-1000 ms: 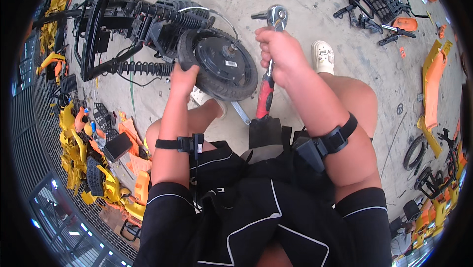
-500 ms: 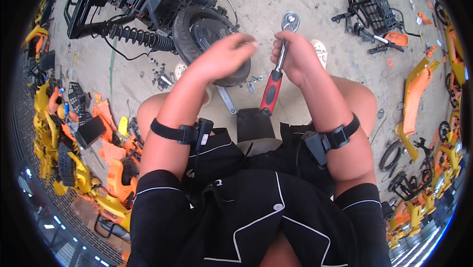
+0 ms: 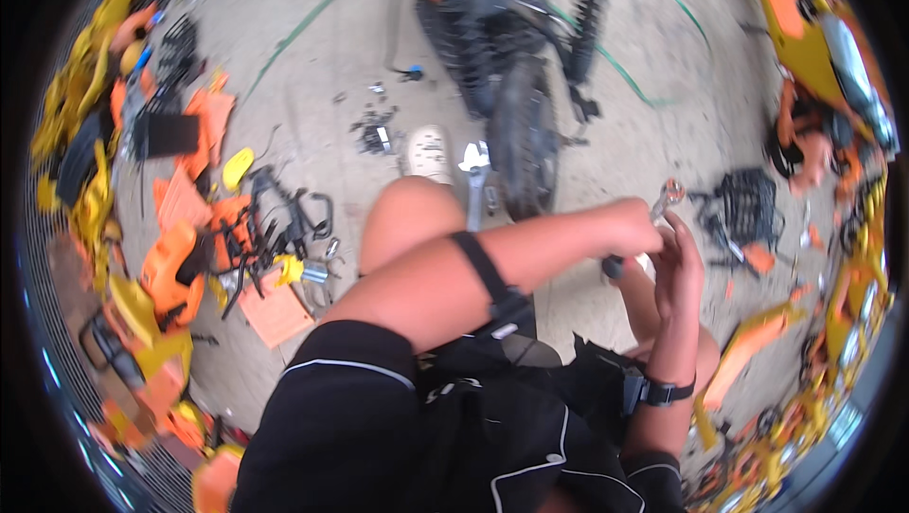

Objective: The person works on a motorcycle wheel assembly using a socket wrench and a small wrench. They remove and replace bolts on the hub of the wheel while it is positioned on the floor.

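Observation:
A ratchet wrench (image 3: 670, 193) slants up and to the right between my hands, its round metal head showing above them and the dark end of its handle below. My left hand (image 3: 632, 229) reaches across to the right and is closed round the handle. Beside it, my right hand (image 3: 678, 262) has its fingers curled at the shaft just under the head; motion blur softens the fingertips. On the floor near my pale shoe (image 3: 429, 153) lies a combination spanner (image 3: 477, 193). Just right of that spanner stands the black wheel (image 3: 526, 144) of a partly stripped vehicle.
The vehicle's dark frame (image 3: 483, 16) and a shock absorber (image 3: 589, 11) rise ahead. Small hardware (image 3: 375, 125) lies left of my shoe. Orange and yellow body panels (image 3: 175, 271) crowd the left side; a black basket-like part (image 3: 748, 205) sits at right.
The head view has swung, so the vehicle appears further right and more upright. Both hands have moved right with the wrench, and my left hand, earlier free, has closed on its handle.

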Action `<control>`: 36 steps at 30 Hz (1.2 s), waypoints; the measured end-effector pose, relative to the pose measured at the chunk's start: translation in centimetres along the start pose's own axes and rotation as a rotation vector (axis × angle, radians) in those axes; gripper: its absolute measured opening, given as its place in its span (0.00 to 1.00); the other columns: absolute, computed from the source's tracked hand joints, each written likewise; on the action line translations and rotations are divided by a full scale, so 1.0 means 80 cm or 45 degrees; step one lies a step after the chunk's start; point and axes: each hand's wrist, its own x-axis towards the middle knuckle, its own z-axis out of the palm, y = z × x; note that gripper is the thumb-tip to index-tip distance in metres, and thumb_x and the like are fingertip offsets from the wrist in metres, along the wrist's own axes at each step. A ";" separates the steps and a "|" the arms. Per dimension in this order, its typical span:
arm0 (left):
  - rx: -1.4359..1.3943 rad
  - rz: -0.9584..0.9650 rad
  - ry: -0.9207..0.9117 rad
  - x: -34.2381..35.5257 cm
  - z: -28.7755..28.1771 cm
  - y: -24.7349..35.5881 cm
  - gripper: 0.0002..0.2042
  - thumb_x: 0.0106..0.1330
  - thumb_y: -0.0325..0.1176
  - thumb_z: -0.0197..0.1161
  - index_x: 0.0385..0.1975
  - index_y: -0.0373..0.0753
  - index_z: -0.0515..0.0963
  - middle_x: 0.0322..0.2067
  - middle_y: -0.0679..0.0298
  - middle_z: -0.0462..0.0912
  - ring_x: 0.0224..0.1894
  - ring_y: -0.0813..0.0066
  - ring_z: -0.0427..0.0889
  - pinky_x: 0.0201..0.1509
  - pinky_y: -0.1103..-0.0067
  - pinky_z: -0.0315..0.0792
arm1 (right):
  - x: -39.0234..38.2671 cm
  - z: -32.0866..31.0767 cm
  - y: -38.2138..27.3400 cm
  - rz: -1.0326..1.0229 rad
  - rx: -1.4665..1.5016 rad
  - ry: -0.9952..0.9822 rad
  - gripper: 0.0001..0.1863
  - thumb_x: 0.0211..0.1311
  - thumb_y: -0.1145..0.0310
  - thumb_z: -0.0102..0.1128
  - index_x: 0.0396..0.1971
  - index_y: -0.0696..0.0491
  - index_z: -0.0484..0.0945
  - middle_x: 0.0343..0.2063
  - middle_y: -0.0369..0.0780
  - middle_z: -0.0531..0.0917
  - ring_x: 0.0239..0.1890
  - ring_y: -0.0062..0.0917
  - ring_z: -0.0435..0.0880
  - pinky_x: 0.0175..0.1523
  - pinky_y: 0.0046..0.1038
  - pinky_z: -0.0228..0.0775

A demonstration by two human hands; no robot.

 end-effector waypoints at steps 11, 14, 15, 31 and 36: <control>0.225 0.068 0.368 0.009 0.005 -0.020 0.10 0.52 0.26 0.65 0.32 0.28 0.85 0.35 0.43 0.87 0.40 0.48 0.89 0.41 0.62 0.82 | 0.079 0.002 0.108 -0.120 -1.632 0.311 0.27 0.80 0.53 0.41 0.64 0.58 0.71 0.56 0.44 0.80 0.59 0.29 0.77 0.66 0.32 0.64; 0.129 0.154 0.486 0.011 0.012 -0.012 0.11 0.53 0.29 0.69 0.34 0.32 0.87 0.36 0.46 0.88 0.41 0.56 0.90 0.44 0.67 0.83 | 0.097 0.002 0.080 -0.323 -1.301 0.601 0.28 0.80 0.52 0.39 0.65 0.57 0.71 0.58 0.44 0.79 0.62 0.30 0.75 0.69 0.33 0.61; 0.202 0.175 0.502 0.007 0.012 -0.005 0.11 0.54 0.29 0.68 0.34 0.31 0.87 0.36 0.45 0.88 0.41 0.56 0.90 0.45 0.66 0.82 | 0.104 0.005 0.062 -0.423 -1.129 0.684 0.28 0.80 0.52 0.39 0.65 0.57 0.70 0.59 0.44 0.78 0.63 0.30 0.75 0.70 0.34 0.60; 0.478 1.078 0.100 -0.032 -0.001 -0.002 0.11 0.51 0.37 0.69 0.30 0.37 0.82 0.23 0.57 0.85 0.30 0.60 0.86 0.37 0.66 0.79 | 0.046 -0.043 -0.146 -0.682 -0.257 -0.142 0.17 0.74 0.58 0.50 0.45 0.58 0.79 0.42 0.41 0.82 0.47 0.28 0.79 0.62 0.32 0.65; 0.580 0.972 -0.036 -0.043 0.000 0.025 0.11 0.56 0.38 0.62 0.30 0.37 0.81 0.26 0.61 0.88 0.28 0.67 0.87 0.37 0.69 0.79 | 0.028 0.000 -0.125 -0.692 -0.220 0.161 0.17 0.72 0.56 0.50 0.35 0.55 0.78 0.26 0.35 0.78 0.28 0.24 0.75 0.38 0.26 0.69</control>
